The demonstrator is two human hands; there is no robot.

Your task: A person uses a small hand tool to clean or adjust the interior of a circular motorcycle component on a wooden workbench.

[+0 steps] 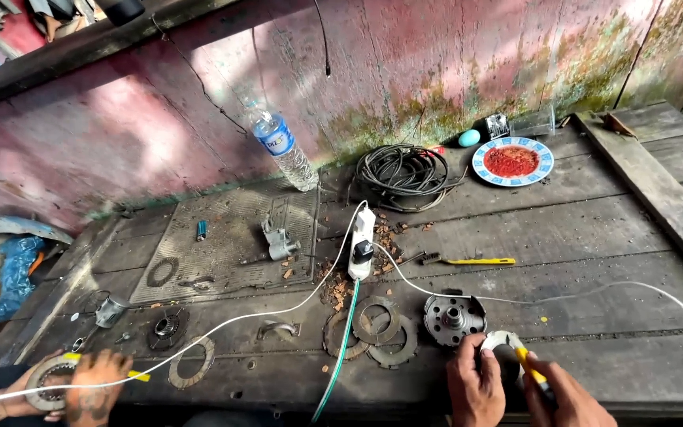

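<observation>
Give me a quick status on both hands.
Left hand grips a pale ring part; right hand works a yellow-handled tool on it. Clutch hub and friction plates close by.

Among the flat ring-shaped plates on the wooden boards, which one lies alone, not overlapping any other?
The brown friction ring at lower left, right of the co-worker's hand. It lies by itself, while the other plates form an overlapping pile beside the round metal hub.
</observation>
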